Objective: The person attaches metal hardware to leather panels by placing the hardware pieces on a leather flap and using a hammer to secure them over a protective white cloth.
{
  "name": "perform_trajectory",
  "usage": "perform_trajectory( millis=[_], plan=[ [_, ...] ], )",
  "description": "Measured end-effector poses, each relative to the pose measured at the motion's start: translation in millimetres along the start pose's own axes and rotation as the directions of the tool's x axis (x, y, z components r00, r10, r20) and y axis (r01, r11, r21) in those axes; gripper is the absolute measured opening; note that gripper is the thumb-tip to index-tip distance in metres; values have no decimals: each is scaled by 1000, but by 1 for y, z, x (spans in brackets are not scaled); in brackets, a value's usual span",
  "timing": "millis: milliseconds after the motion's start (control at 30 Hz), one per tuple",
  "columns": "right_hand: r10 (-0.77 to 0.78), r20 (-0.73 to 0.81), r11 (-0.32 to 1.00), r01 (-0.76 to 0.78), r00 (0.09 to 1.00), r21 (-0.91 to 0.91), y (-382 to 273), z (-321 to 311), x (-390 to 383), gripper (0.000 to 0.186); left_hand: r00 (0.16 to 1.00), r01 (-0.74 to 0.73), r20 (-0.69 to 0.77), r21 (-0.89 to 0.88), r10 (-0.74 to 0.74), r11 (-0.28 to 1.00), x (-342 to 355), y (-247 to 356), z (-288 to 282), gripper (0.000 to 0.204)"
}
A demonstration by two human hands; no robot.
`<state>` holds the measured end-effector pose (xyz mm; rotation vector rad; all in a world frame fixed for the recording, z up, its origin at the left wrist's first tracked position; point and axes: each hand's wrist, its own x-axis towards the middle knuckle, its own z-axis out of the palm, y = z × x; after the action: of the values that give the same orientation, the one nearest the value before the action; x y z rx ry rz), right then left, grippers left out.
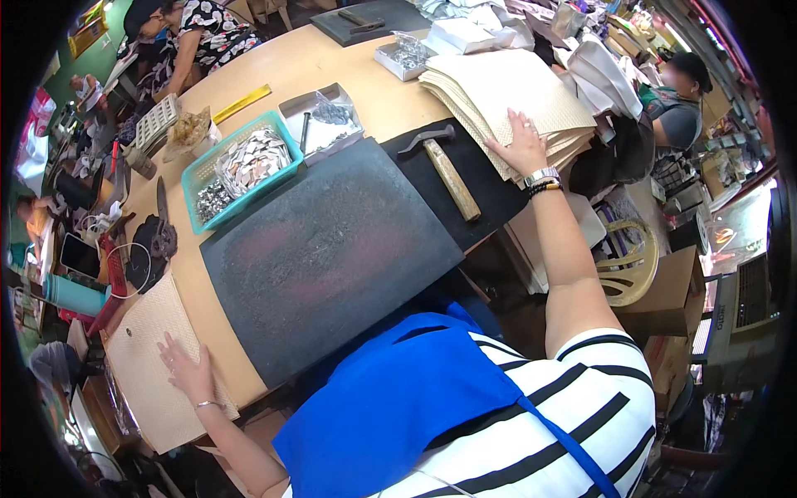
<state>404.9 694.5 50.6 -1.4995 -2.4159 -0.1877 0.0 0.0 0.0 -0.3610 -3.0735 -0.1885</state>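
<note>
My left hand [189,375] lies with fingers spread on a cream textured sheet [149,349] at the table's left end. A small dark ring-shaped spot shows on that sheet. Off to the right, my right hand [523,148] rests, fingers apart, on a fanned stack of similar cream sheets [498,87]. Between the hands is a worn dark work mat [332,249] with reddish patches. A hammer [448,174] with a wooden handle lies on a black pad [411,162] beside the stack.
A turquoise basket [189,178] holds pale cut pieces and small metal parts. Beside it, a white box [359,133] contains a dark punch-like rod and a plastic bag. A yellow strip [242,104] lies behind. Two people sit nearby, and a yellow chair [635,261] stands at right.
</note>
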Motion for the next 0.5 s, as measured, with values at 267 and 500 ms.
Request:
perform_trajectory(
  millis=[267,500],
  plan=[
    [-40,85,990,28,996,136,-21,-26,-10,61,939,-313,-251,-351,233,882,-14,16,-6,75],
    [-686,-15,391,385,728,836,-170,-87,-135,39,731,468,419,-882,539,51,-80,170,-33,68]
  ],
)
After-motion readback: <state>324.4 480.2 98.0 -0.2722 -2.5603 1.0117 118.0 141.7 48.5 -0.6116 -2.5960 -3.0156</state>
